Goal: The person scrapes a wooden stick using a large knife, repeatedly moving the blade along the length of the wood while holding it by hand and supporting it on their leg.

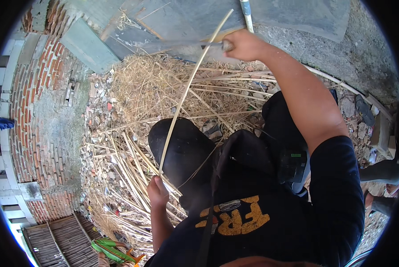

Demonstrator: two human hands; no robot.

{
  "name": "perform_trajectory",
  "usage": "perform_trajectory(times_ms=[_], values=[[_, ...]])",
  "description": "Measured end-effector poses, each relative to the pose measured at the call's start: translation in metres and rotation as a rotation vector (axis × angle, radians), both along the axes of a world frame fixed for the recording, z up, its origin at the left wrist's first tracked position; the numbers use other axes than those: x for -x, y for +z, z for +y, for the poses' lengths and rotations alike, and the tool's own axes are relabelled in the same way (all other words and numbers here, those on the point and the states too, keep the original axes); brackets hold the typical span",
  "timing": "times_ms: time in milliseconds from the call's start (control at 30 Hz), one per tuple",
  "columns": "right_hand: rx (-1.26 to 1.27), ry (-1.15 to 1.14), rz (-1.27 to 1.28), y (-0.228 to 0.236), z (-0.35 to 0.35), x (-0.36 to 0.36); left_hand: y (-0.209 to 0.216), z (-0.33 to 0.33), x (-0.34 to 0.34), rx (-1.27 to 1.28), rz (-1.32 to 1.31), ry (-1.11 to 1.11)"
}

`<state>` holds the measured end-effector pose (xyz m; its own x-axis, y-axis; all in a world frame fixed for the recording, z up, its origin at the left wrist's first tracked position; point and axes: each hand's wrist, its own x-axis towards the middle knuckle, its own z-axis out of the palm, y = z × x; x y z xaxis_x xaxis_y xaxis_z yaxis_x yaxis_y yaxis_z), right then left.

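A long, pale bamboo strip (181, 100) slants up and away from me across my left knee. My left hand (158, 191) is closed around its near, lower end. Out at the far side, my right hand (245, 45) grips the handle of a long knife (177, 43). The blade points left, blurred by motion, and crosses the strip near its far end. Whether the edge touches the strip I cannot tell. Many cut bamboo strips (133, 171) lie in a pile to the left of my left leg.
Tangled shavings (150, 86) cover the rubble ground ahead. A worn brick wall (39, 120) runs along the left, with a greenish board (90, 46) leaning nearby. A pipe (247, 15) stands beyond my right hand. At the right edge, another person's leg (382, 172) shows.
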<state>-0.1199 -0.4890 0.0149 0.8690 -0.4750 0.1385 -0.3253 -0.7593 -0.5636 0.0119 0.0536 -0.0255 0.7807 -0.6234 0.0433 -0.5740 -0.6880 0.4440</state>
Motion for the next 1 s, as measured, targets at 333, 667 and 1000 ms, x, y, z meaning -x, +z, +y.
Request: perform_trajectory(times_ms=[333, 667, 1000], values=[[-0.335, -0.414, -0.095, -0.024, -0.044, 0.027, 0.011, 0.095, -0.02, -0.207, -0.28, 0.417], [-0.343, -0.329, 0.026, -0.051, -0.065, 0.015, 0.013, 0.102, -0.007, 0.165, 0.346, 0.503], [-0.329, -0.325, 0.019, -0.06, -0.083, 0.036, 0.175, -0.084, 0.015, 1.161, 0.136, -0.671]])
